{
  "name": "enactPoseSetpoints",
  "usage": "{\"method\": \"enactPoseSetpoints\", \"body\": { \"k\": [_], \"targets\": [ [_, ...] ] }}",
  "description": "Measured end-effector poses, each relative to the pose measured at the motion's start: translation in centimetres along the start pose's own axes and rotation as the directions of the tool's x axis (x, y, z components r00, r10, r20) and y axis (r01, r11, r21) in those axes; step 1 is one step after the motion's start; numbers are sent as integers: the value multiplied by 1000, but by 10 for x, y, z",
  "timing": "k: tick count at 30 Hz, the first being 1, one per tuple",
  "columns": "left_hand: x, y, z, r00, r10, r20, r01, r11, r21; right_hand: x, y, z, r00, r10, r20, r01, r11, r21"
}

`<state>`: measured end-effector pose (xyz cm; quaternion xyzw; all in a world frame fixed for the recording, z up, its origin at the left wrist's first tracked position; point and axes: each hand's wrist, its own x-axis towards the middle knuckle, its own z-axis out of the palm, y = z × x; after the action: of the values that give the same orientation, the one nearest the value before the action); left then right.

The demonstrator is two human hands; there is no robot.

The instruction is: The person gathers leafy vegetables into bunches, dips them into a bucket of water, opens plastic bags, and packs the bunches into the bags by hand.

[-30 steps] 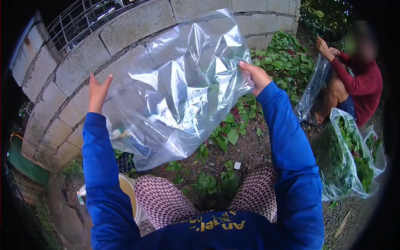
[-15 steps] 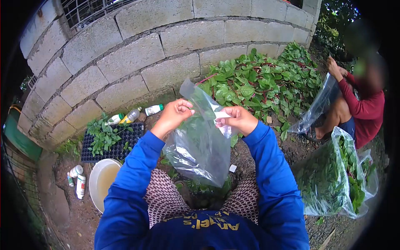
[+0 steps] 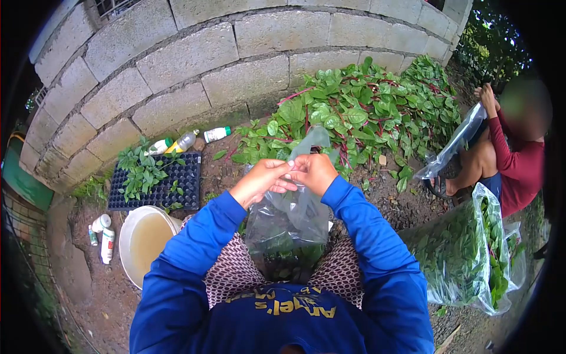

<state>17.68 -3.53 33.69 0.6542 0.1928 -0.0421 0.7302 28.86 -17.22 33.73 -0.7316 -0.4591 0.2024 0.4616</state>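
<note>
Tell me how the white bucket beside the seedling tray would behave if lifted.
The bucket would probably feel heavy, since cloudy brownish liquid stands in it. Open-topped, it could well slosh or spill if tilted. It looks round and stiff-walled, so it should keep its shape.

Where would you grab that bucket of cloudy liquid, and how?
I'd take the bucket by opposite sides of its rim, with two hands coming from above. It stands upright and open-topped, with the left rim well exposed. The blue sleeve crosses its lower right, so that arm should probably move aside first. Lift it level, given the liquid.
</note>
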Motion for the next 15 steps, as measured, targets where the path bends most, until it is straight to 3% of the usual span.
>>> {"method": "enactPoseSetpoints", "body": {
  "k": [2,3,6,7,11,13,15],
  "targets": [
    [3,-5,-8,997,41,-64,-45,997,-60,0,11,-3,988,54,142,-86,969,233],
    [4,-6,-12,991,50,-121,-63,992,-108,-2,18,-6,992,21,124,-41,986,160],
    [7,-3,-21,977,2,-215,-65,956,-285,-10,-16,-24,999,47,13,-40,945,-324],
    [10,-5,-23,976,-16,-215,-61,936,-348,-9,-6,-22,997,-51,-63,30,954,-297],
    [15,-12,-19,975,25,-223,-134,862,-489,-6,-10,-20,991,-36,-126,-21,906,-423],
    [17,-15,-18,963,82,-256,-206,837,-507,-2,-2,-18,993,21,-117,-63,927,-370],
    [19,-17,-20,944,140,-297,-280,817,-504,4,41,-12,999,41,-32,-40,999,21]
  ]
}}
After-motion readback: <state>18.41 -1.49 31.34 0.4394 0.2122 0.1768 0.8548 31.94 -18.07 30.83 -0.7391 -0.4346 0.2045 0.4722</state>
